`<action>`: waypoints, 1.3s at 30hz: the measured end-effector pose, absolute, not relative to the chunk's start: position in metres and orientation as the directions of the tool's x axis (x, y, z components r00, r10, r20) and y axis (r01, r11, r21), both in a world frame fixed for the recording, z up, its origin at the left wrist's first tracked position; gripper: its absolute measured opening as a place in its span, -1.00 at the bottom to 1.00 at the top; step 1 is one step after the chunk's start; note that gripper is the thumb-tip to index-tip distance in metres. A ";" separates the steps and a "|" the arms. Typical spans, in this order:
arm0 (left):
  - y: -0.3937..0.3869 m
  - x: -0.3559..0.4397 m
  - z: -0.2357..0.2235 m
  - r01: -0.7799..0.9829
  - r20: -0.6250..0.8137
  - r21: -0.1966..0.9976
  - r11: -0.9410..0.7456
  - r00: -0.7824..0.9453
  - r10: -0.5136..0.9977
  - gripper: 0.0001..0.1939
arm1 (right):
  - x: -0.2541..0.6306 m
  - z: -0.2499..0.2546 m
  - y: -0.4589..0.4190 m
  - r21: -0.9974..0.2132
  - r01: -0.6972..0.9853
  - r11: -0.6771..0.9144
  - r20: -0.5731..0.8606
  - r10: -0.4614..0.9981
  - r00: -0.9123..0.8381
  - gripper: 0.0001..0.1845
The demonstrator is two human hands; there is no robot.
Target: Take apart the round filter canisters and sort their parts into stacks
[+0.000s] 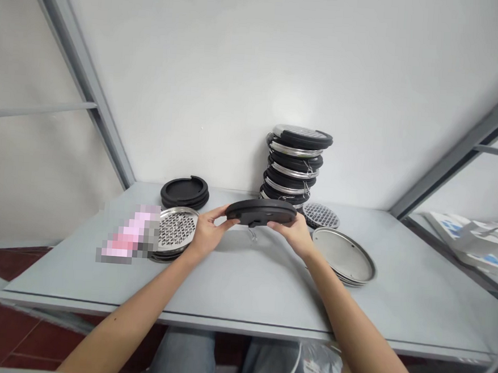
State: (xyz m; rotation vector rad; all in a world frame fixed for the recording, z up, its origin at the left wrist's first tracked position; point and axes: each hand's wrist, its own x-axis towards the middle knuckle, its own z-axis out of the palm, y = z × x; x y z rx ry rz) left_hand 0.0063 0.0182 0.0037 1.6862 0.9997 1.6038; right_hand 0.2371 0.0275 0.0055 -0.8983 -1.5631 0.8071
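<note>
A: What do the hands hold?
B: The left hand (205,232) and right hand (294,232) pinch opposite edges of a black disc (261,212), held above the grey table (246,288).
A: Nearby?
B: A tall stack of discs (295,167) behind it.

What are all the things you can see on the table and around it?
Black round disc: one, black, held above the table between both hands.
Tall stack of assembled discs: one stack, black and silver, at the back against the wall.
Black ring stack: one short stack, black, back left.
Perforated metal plates: a small pile, silver, left of the hands.
Perforated disc: one, silver and black, beside the tall stack.
Plain metal pans: a few nested, silver, right of the hands.
Table: one, grey.
Papers: some, white and blue, far right.
Left hand: gripping the disc's left edge.
Right hand: gripping its right edge.
</note>
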 end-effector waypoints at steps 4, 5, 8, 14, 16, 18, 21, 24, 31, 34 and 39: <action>0.019 0.005 0.004 0.201 0.526 0.823 -0.531 0.079 0.847 -0.60 | 0.234 0.009 0.021 -0.856 0.127 0.502 0.500 0.865 -0.047 -0.65; 0.018 0.004 0.003 0.286 0.569 0.772 -0.568 0.086 0.818 -0.53 | 0.233 0.009 0.019 -0.836 0.160 0.524 0.528 0.849 -0.020 -0.66; 0.011 0.003 0.005 0.509 0.715 0.518 -0.688 0.184 0.674 -0.30 | 0.230 0.010 0.013 -0.712 0.307 0.632 0.655 0.755 -0.037 -0.74; 0.006 0.000 0.007 0.546 0.707 0.272 -0.792 0.445 0.550 -0.49 | 0.217 0.001 0.010 -0.336 0.486 0.807 0.785 0.524 -0.329 -0.79; 0.008 -0.002 0.005 0.517 0.672 0.296 -0.803 0.484 0.560 -0.58 | 0.215 -0.002 0.011 -0.314 0.502 0.806 0.767 0.527 -0.366 -0.78; 0.010 -0.003 0.004 0.479 0.650 0.357 -0.802 0.489 0.582 -0.63 | 0.216 -0.001 0.011 -0.345 0.481 0.806 0.737 0.550 -0.392 -0.72; 0.013 -0.005 0.002 0.439 0.632 0.430 -0.789 0.477 0.610 -0.66 | 0.221 0.004 0.009 -0.456 0.416 0.787 0.645 0.614 -0.455 -0.61; 0.014 -0.008 0.003 0.437 0.604 0.452 -0.778 0.492 0.627 -0.63 | 0.226 0.009 0.008 -0.583 0.365 0.726 0.547 0.683 -0.484 -0.60; 0.015 -0.015 0.007 0.420 0.498 0.474 -0.774 0.597 0.629 -0.49 | 0.234 0.014 0.011 -0.759 0.263 0.596 0.403 0.747 -0.529 -0.60; 0.014 -0.017 0.010 0.421 0.476 0.481 -0.769 0.611 0.633 -0.51 | 0.236 0.015 0.012 -0.771 0.238 0.591 0.404 0.742 -0.535 -0.60; 0.012 -0.017 0.017 0.431 0.453 0.498 -0.753 0.610 0.649 -0.54 | 0.238 0.017 0.013 -0.791 0.222 0.570 0.381 0.743 -0.550 -0.61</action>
